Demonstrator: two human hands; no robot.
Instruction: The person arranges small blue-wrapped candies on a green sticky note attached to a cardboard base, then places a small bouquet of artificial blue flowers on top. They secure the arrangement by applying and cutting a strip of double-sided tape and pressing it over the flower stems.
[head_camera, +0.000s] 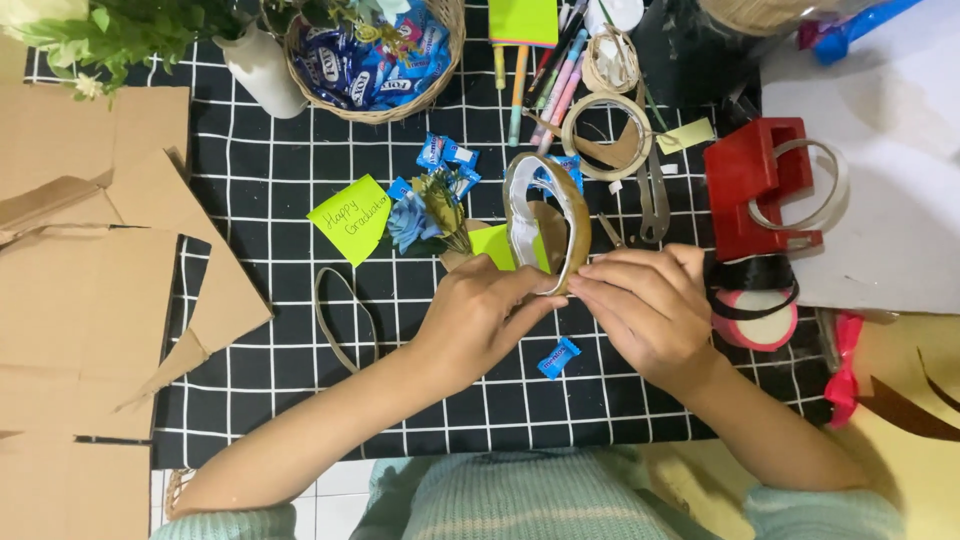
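**Cluttered craft table: cardboard loop could spring open**

Black grid cloth (300, 180) is crowded. Centre frame, left hand (478, 315) and right hand (645, 305) both pinch the bottom seam of an upright cardboard loop (548, 220). Likely risks: the seam slips, or the loop tips onto the blue paper flowers (425, 215) just behind.

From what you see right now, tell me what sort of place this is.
Probably a home craft table: cardboard pieces lie on a black checked cloth, with pens and a red tape dispenser nearby, while both hands hold a cardboard ring.

A brown cardboard loop (548, 222) (white inside) stands upright on its edge above the checked cloth, slightly tilted.
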